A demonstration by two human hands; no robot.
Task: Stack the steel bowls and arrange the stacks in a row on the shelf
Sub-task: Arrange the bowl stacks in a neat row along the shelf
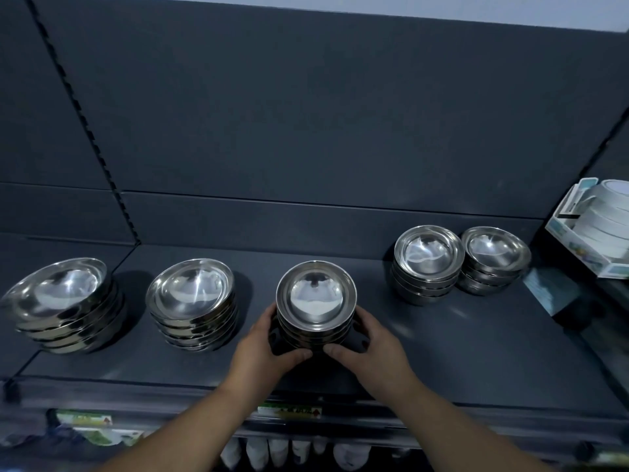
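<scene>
Matte dark shelf [442, 335], hands cupping round glossy steel stack [316, 301]

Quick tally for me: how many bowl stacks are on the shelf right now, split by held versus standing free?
Stacks held in both hands: 1, the middle stack
Stacks standing free: 4, far-left stack, second stack, and two touching stacks at right
Total: 5

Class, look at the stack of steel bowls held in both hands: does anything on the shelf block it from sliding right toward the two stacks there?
Nothing visible does. The held stack of steel bowls, gripped by the left hand and right hand, has bare dark grey shelf between it and the nearest right-hand stack.
</scene>
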